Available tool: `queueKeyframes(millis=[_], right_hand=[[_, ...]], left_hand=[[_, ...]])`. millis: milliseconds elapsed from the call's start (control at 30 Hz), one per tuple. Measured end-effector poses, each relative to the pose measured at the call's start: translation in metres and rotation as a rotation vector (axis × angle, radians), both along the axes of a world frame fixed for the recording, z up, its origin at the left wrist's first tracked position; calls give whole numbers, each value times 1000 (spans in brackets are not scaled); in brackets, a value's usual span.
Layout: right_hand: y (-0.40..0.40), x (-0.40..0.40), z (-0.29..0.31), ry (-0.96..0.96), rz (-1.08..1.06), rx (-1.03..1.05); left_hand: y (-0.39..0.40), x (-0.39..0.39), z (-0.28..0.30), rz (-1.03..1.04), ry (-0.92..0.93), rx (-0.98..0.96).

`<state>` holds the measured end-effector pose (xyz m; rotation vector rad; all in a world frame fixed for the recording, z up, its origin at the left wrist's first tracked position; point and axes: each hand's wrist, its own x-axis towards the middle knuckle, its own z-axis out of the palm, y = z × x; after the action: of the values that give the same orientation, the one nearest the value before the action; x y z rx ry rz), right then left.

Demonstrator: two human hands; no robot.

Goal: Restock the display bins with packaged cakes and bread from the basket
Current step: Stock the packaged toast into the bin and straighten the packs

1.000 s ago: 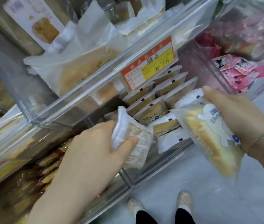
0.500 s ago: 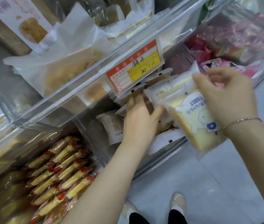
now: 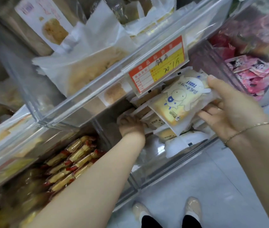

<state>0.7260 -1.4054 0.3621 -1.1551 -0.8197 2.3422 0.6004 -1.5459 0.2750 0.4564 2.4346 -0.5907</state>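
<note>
Holding a toast packet (image 3: 182,102) by its right end, thumb on top and fingers curled beneath, the right hand (image 3: 229,111) keeps it tilted just over the open mouth of the clear display bin (image 3: 176,163), right under the orange price tag (image 3: 159,63). The left hand (image 3: 131,125) reaches deep into the same bin, to the left of that packet and lower, among the small packaged cakes (image 3: 155,123) already standing there; its fingers are hidden behind those packs, so I cannot tell whether they are spread, curled or gripping one. The risk, as I judge it, lies in crowding: the toast packet is bulkier than the packs below it, and pushed in while the left hand is shifting them it could knock the row flat or squash the soft bread. A white pack (image 3: 184,143) nearest the person lies against the bin's front wall, and a shove from behind might tip it over the edge to the floor (image 3: 212,186). The hanging price tag sits just above the packet, so lifting the packet could catch and unclip it. The basket is not in view.
</note>
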Motion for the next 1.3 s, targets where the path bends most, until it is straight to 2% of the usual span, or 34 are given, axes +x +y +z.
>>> queueKeyframes(millis=[100, 200, 267, 367, 433, 533, 667, 733, 800, 867, 933, 1000, 1033, 1067, 1100, 1200, 1300], right_hand=[[9, 10, 0, 34, -118, -4], [15, 17, -2, 7, -177, 1], [15, 19, -1, -6, -185, -25], [14, 22, 0, 16, -208, -101], [14, 25, 0, 61, -212, -148], [15, 33, -1, 195, -231, -209], [13, 46, -4, 347, -261, -229], [9, 51, -7, 364, -255, -217], [5, 53, -11, 361, -207, -194], [1, 54, -12, 390, -128, -167], [-6, 54, -9, 406, -48, -142], [-16, 55, -6, 374, 23, -126], [-23, 56, -5, 339, 72, -118], [-30, 58, -4, 294, 135, -116], [-39, 59, -2, 243, 210, -124], [-73, 63, -5, 80, 395, -164], [-111, 59, -10, -18, 342, -329]], left_hand=[[2, 10, 21, -51, 21, 14], [-18, 32, 64, -201, 163, 81], [-41, 50, 90, -220, 224, 258], [-63, 71, 114, -144, 162, 576], [-64, 79, 116, -105, 102, 777], [-45, 81, 107, -191, 84, 997], [21, 51, 78, -279, 149, 1010], [51, 35, 73, -268, 44, 993], [56, 25, 73, -165, -74, 1029], [36, 33, 83, -89, -53, 1103], [3, 50, 92, 125, -146, 1301], [-29, 61, 103, 561, -515, 1592], [-44, 64, 105, 755, -695, 1652], [-57, 65, 108, 831, -783, 1654], [-66, 65, 110, 797, -789, 1601], [-86, 61, 108, 615, -545, 1431], [-100, 55, 109, 501, -347, 1260]])
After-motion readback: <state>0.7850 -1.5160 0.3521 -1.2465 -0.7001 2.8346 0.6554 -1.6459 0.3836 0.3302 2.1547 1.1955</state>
